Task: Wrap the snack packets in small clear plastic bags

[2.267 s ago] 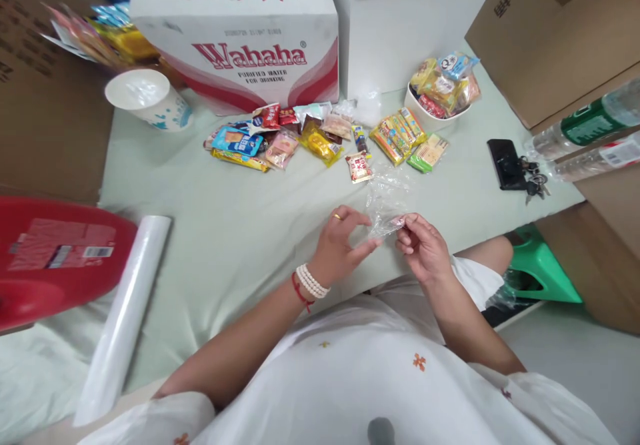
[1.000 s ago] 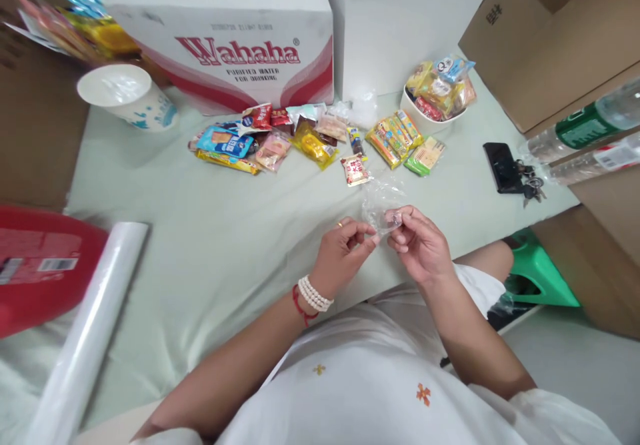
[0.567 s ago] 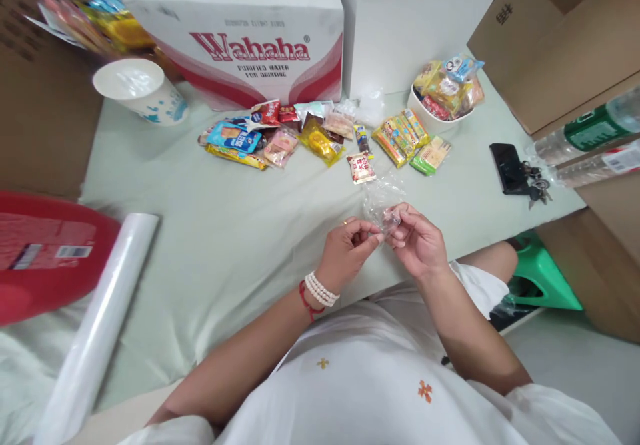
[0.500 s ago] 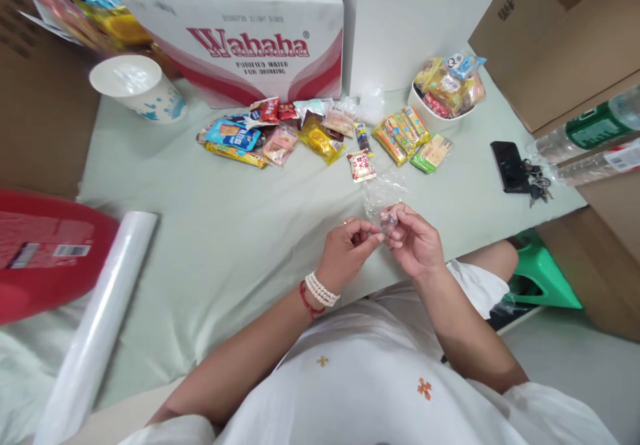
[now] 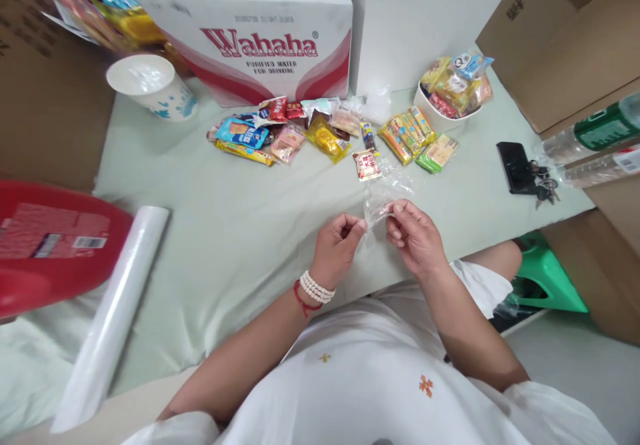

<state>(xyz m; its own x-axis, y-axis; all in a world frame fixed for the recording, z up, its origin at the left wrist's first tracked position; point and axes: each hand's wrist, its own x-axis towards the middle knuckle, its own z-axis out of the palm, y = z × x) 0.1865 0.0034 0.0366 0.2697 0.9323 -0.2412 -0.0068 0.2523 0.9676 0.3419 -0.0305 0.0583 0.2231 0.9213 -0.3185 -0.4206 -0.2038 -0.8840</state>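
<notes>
Lying on the green table cover (image 5: 240, 232): one white bowl (image 5: 440, 115) full of snacks, one paper cup (image 5: 150, 88), one roll of plastic film (image 5: 113, 315), one black phone (image 5: 515, 165), two bottles (image 5: 590, 142), many loose snack packets (image 5: 325, 138). Being pinched between left hand (image 5: 335, 248) and right hand (image 5: 415, 238), close together near the table edge: one clear plastic bag (image 5: 383, 198), rising from the fingertips toward the packets
</notes>
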